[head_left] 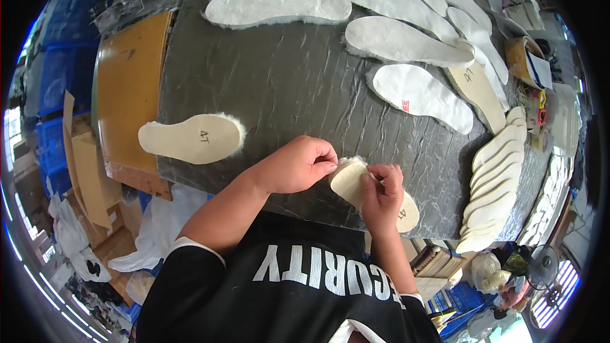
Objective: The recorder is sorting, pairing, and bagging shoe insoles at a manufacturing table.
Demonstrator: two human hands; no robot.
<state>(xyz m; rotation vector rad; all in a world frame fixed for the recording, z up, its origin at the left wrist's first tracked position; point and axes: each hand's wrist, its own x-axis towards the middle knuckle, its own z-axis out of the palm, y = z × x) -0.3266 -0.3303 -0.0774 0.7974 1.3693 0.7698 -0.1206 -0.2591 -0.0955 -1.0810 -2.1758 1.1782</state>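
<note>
At the near edge of the table, both my hands work on a beige insole (348, 184) with a fluffy white fleece rim. My left hand (298, 164) is closed, its thumb and forefinger pinching the fleece at the insole's far-left tip. The right hand (383, 198) grips the middle of the insole, thumb on top and fingers curled at its right side. A dark handwritten mark shows at the insole's near-right end. Off to the left lies another beige insole (184, 140), fleece showing around its right end, and nothing touches it.
Several white fleece insoles (276, 5) lie across the far side of the dark, wrinkled tabletop (267, 70). To the right stands a fanned stack of cream insoles (492, 184). A brown board (130, 89) borders the left, with cardboard (92, 178) beyond it.
</note>
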